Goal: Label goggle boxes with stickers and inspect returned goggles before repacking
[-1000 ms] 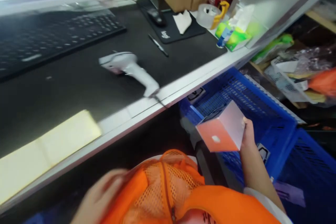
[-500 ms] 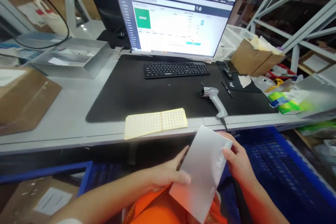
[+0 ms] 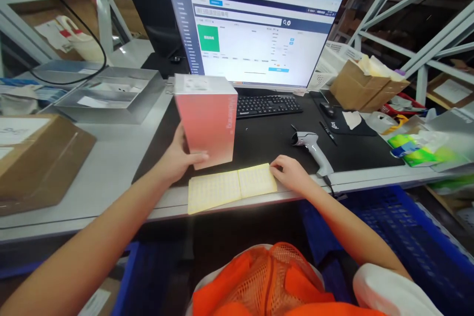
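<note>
My left hand [image 3: 181, 155] grips a pink box [image 3: 212, 126] with a white top, thumb along its lower front. The box is upright over the left part of the black desk mat [image 3: 255, 140], covering part of the keyboard [image 3: 268, 105]. My right hand [image 3: 289, 172] has its fingers pinched at the right end of a pale yellow sheet of small stickers [image 3: 222, 190] with a band across it. That sheet lies at the desk's front edge. A grey barcode scanner [image 3: 314, 150] rests on the mat, to the right of my right hand.
Behind the mat stands a monitor [image 3: 252, 34] with a lit screen. At the left are a cardboard box [image 3: 48, 163] and a grey tray [image 3: 111, 106]. A mouse [image 3: 328, 109], a pen [image 3: 328, 133] and a green packet [image 3: 414, 150] lie right. Blue crates [image 3: 400, 237] stand below the desk.
The box has gone from over my lap up onto the desk side, now held by my left hand alone, its pink face showing. My right hand has let go of it and reached the sticker sheet.
</note>
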The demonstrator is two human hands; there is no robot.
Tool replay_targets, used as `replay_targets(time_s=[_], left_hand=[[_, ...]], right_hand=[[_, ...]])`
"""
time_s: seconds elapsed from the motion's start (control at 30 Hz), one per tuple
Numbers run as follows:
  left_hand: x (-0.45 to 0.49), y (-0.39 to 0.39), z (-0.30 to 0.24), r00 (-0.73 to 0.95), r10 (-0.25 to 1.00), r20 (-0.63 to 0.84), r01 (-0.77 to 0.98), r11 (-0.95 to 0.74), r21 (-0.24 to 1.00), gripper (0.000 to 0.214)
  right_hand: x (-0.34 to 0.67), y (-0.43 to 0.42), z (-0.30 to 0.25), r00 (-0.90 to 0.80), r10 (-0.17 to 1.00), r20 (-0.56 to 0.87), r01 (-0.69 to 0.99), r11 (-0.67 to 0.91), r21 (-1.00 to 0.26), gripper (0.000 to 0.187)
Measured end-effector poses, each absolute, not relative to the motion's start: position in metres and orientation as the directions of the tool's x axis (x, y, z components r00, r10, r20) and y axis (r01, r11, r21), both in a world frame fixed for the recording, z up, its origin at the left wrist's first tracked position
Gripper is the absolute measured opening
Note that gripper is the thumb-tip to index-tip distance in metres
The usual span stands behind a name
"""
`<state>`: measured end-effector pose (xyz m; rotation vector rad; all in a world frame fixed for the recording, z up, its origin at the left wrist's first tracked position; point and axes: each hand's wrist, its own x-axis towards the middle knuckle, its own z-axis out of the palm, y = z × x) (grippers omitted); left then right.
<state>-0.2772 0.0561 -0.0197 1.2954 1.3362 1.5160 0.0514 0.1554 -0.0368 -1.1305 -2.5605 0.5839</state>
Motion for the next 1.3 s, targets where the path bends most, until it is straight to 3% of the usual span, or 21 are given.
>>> replay_targets(time_s=[0.1,0.23,0.47,0.73,1.3], left_hand=[[-0.292,0.091,-0.041,-0.227,0.958,0.176,0.121,-0.151,0.981,0.127],[-0.300,0.101,-0.056,-0.121,0.978,0.168,0.190,-0.143,0.971,0.139],[-0.311,0.090,-0.069,-0.137,0.971,0.197,0.355,-0.137,0.925,0.137],[-0.311,0.086,-0.061,-0.131,0.982,0.138,0.529,-0.048,0.847,0.133],[-0.314,0.087,-0.057,-0.080,0.982,0.169,0.606,-0.087,0.791,0.133]], right_hand=[[0.044,0.159,-0.036,-0.658,0.752,0.045,0.662,0.606,-0.441,0.015],[0.041,0.164,-0.031,-0.639,0.769,-0.025,0.708,0.575,-0.411,0.015],[0.031,0.163,-0.024,-0.566,0.814,-0.129,0.798,0.502,-0.334,0.017],[0.031,0.156,-0.026,-0.549,0.831,-0.090,0.790,0.481,-0.380,0.017],[0.037,0.158,-0.030,-0.566,0.820,-0.081,0.752,0.473,-0.459,0.015]])
